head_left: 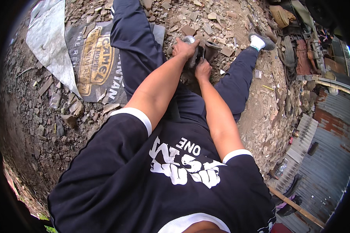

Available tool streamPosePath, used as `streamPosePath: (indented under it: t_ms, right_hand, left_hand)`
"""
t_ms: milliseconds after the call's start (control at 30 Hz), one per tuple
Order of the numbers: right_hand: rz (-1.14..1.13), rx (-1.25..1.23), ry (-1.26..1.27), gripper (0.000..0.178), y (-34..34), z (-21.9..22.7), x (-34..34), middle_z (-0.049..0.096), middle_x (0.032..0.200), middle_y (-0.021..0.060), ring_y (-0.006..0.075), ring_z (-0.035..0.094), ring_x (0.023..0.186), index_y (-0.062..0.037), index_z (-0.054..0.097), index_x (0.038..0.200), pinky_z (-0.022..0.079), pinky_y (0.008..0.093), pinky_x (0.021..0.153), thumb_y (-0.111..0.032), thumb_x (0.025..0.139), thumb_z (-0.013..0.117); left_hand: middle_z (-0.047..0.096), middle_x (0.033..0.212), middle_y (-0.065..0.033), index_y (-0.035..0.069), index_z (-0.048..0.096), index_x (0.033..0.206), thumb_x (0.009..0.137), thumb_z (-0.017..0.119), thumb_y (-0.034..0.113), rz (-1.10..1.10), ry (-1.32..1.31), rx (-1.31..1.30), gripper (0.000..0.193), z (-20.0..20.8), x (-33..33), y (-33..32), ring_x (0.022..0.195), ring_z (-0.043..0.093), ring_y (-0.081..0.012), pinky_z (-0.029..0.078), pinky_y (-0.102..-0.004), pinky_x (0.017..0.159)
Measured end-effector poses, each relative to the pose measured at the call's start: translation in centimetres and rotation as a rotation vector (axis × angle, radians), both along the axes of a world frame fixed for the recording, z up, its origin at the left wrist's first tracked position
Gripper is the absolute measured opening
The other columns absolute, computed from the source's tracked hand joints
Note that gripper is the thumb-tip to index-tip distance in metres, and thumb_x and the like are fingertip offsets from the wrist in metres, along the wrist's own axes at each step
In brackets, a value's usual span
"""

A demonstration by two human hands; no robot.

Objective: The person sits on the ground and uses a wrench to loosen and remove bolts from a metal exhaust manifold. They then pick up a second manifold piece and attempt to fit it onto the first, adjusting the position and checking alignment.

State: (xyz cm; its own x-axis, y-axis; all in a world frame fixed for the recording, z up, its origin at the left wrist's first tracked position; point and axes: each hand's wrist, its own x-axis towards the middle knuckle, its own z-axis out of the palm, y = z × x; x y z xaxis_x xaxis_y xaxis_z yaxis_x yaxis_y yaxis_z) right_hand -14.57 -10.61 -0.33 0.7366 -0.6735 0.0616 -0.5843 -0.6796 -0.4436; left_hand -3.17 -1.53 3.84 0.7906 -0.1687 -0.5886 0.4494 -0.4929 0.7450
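Between my spread legs, my left hand (185, 48) is closed over a rounded grey metal part (189, 39) with a shiny top. Just to its right and nearer to me is my right hand (203, 70), its fingers curled in a grip. A thin dark piece rises from that grip, too small to make out. Against the metal part, on its right, sits a rusty brown angular piece (211, 49). My hands hide much of where these pieces meet.
Broken stone and tile rubble (206, 17) covers the ground. A printed dark sheet (79, 50) and a pale grey sheet (48, 37) lie on the left. Rusty corrugated metal (330, 139), a bamboo pole (297, 207) and piled scrap (303, 54) line the right side.
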Motion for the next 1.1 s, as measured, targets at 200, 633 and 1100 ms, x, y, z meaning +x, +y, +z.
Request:
streamPosePath:
  t_ms: [200,633,1100]
  right_hand:
    - [0.018,0.055,0.088,0.043,-0.3,1.3,0.8,0.066,0.099,0.0330,0.0519,0.062,0.100,0.0022,0.067,0.103,0.046,0.0570,0.090,-0.032,0.104,0.041]
    - [-0.093,0.553,-0.053,0.044,-7.7,22.2,-4.3,0.057,0.073,0.0018,0.0137,0.053,0.062,0.0009,0.063,0.121,0.044,0.0323,0.051,-0.038,0.102,0.054]
    - [0.628,-0.177,0.371,0.029,-18.6,43.6,-3.1,0.064,0.080,0.0108,0.0207,0.058,0.072,0.0018,0.069,0.100,0.048,0.0376,0.066,-0.023,0.097,0.054]
  left_hand:
    - [0.047,0.141,-0.0301,0.006,0.028,0.150,0.067,0.075,0.074,0.050,-0.009,0.020,0.116,-0.4,0.5,-0.5,0.126,0.054,-0.0430,0.046,-0.0482,0.103]
    - [0.041,0.149,-0.0310,-0.014,0.019,0.151,0.063,0.083,0.067,0.036,0.098,-0.141,0.135,-5.6,0.7,0.6,0.135,0.047,-0.0377,0.041,-0.0479,0.109]
    - [0.069,0.101,-0.0206,-0.006,0.044,0.140,0.087,0.075,0.047,-0.084,0.191,-0.444,0.081,1.3,-0.7,0.6,0.082,0.070,-0.0245,0.057,-0.0352,0.076]
